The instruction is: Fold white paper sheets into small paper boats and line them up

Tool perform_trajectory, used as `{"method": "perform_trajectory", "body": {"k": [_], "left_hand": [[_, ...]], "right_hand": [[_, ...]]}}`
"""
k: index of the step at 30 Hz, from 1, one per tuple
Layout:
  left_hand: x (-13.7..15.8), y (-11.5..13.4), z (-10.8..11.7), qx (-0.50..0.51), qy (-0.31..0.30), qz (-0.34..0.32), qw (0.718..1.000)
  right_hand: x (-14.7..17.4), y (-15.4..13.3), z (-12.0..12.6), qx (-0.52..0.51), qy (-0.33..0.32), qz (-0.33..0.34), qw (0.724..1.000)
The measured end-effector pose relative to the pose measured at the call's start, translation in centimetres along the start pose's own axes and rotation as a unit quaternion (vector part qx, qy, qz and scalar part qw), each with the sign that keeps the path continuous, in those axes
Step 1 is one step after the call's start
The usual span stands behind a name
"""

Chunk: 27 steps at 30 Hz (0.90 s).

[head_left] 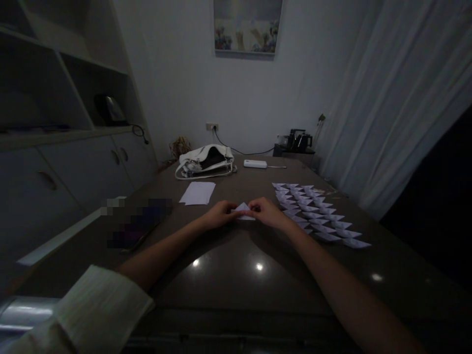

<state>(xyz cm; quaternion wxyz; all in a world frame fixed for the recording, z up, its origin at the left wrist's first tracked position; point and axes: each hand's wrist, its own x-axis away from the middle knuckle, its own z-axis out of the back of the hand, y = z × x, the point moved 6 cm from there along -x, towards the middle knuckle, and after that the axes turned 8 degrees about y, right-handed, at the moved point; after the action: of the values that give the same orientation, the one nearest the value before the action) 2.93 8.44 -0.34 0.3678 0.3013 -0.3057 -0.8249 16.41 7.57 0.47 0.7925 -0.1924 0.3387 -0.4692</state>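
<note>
A small sheet of white paper [243, 207], folded to a point at its top, is held between my two hands just above the dark table. My left hand [220, 214] pinches its left side, fingers closed on it. From the right, my right hand [266, 211] grips the other side, thumb and fingers pressed together on the paper. Beyond my right hand, several folded paper boats [310, 215] stand in rows. A stack of flat white paper sheets [199, 192] lies past my left hand.
A white handbag [206, 160] rests at the table's far end, with a white power bank [255, 163] and its short cable to the right. A blurred-out dark object [138, 223] lies on the left. The table [228, 290] reflects ceiling lights. A black kettle [303, 142] stands behind.
</note>
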Motion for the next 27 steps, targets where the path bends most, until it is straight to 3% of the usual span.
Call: {"method": "perform_trajectory", "body": {"k": [2,8,21,27], "left_hand": [[-0.1,-0.2,0.0,0.0,-0.01,0.005,1.0],[-0.4,-0.7,1.0,0.026,0.037,0.026,0.999],[-0.2,-0.7,1.4,0.086,0.06,0.059,0.993],[0.0,-0.5,1.2,0.109,0.04,0.087,0.989]], "right_hand": [[-0.1,-0.1,0.1,-0.016,0.009,0.004,1.0],[-0.3,0.8,0.2,-0.084,0.028,-0.014,0.996],[-0.9,2.0,0.7,-0.07,0.117,-0.039,0.99],[-0.6,1.7,0.1,-0.172,0.096,-0.05,0.979]]}}
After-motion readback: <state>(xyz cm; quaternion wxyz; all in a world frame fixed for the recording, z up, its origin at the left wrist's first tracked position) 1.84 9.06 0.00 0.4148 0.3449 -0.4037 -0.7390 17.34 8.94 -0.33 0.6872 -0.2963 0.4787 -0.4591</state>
